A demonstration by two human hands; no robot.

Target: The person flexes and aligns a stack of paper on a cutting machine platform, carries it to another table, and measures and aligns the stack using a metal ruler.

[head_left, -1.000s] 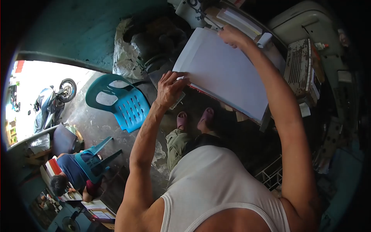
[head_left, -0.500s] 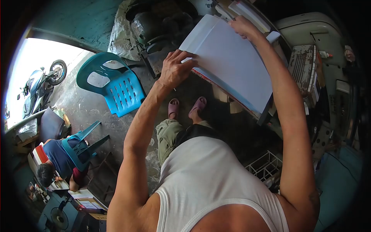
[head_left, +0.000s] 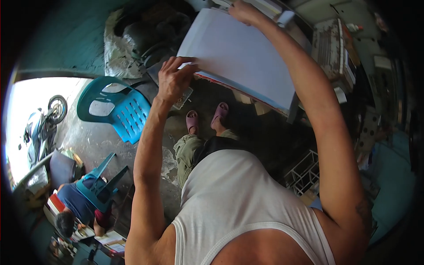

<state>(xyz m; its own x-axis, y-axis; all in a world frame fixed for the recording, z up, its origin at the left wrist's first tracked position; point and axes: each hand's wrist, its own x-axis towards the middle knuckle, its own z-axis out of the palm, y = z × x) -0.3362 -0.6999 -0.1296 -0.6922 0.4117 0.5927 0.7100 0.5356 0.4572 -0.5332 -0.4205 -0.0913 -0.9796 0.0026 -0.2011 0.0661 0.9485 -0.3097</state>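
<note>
A large white sheet of paper (head_left: pixel 238 48) lies on a stack with blue and reddish lower edges, on a table in front of me. My left hand (head_left: pixel 176 79) is at the near left edge of the sheet, its thumb and fingers closing on that edge. My right hand (head_left: pixel 244 12) is curled at the far edge of the paper, close to the top of the view. What its fingers hold, if anything, is hidden.
A teal plastic chair (head_left: pixel 117 108) stands to the left. Further off, a person (head_left: pixel 79 201) sits bent over papers, and a motorcycle (head_left: pixel 42 128) stands outside. A rusty ribbed metal box (head_left: pixel 327 48) is at the right, with a white wire rack (head_left: pixel 304 172) below it.
The view has shifted, so the paper and table appear further up and left. Both hands stay at the sheet's edges, with little visible change in their grip.
</note>
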